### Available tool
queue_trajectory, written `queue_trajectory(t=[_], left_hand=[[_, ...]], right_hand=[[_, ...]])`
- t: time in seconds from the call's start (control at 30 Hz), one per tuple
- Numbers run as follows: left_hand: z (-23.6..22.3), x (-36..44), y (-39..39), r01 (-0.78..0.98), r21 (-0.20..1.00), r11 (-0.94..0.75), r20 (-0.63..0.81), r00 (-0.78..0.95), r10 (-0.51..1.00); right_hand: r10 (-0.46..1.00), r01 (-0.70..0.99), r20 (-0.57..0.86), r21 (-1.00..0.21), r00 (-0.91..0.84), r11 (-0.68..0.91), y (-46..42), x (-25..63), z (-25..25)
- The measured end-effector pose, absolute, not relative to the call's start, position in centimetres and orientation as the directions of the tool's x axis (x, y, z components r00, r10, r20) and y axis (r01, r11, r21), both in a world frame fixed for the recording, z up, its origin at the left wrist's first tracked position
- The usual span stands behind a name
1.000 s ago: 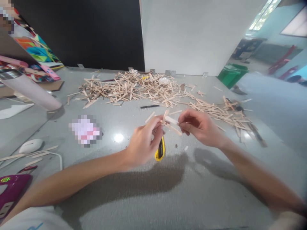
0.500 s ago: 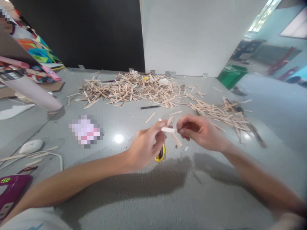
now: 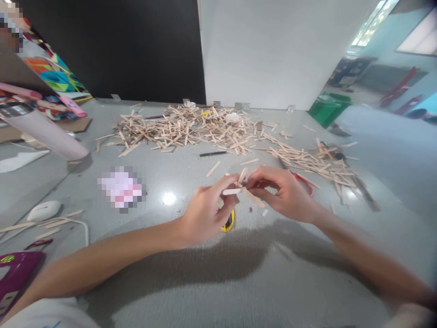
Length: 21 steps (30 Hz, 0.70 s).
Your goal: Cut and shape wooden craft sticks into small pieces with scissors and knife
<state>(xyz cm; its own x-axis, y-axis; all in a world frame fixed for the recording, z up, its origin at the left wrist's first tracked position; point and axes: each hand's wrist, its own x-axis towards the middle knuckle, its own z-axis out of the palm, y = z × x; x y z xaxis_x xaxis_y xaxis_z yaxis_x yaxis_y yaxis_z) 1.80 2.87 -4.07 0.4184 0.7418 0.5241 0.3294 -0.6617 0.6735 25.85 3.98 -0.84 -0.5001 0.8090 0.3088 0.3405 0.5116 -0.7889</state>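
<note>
Between its thumb and fingers, my left hand grips a small cluster of crossed wooden craft sticks. My right hand, closed in a pinch, meets the cluster from the right. It holds the end of a pale craft stick that lies across the cluster and points left; the fingers hide part of the joint. Under my left hand a yellow and black utility knife lies on the table, partly covered. Red-handled scissors rest just behind my right hand.
A wide heap of craft sticks spreads across the back, with more sticks at right. A black pen lies before the heap. A pink bottle, a white mouse and a purple power strip stand left.
My right hand has moved left and slightly down, bringing the pale stick across the cluster. My left hand has lowered slightly with the cluster. The red scissor handle has come into sight.
</note>
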Motion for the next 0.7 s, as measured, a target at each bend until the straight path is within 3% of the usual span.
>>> queue_trajectory(t=[0.1,0.4,0.7], left_hand=[[-4.3,1.78,2.91,0.307,0.717,-0.626,0.495,0.41,0.766],[-4.21,1.96,2.9,0.307,0.682,-0.664,0.535,0.41,0.739],[-3.93,1.7,2.77,0.34,0.654,-0.676,0.538,0.418,0.732]], right_hand=[[0.802,0.334,0.312,-0.787,-0.51,0.519,3.96,25.79,-0.89],[0.804,0.326,0.305,-0.797,-0.51,0.509,3.89,25.71,-0.79],[0.834,0.208,0.195,-0.916,-0.516,0.343,4.36,25.65,-0.43]])
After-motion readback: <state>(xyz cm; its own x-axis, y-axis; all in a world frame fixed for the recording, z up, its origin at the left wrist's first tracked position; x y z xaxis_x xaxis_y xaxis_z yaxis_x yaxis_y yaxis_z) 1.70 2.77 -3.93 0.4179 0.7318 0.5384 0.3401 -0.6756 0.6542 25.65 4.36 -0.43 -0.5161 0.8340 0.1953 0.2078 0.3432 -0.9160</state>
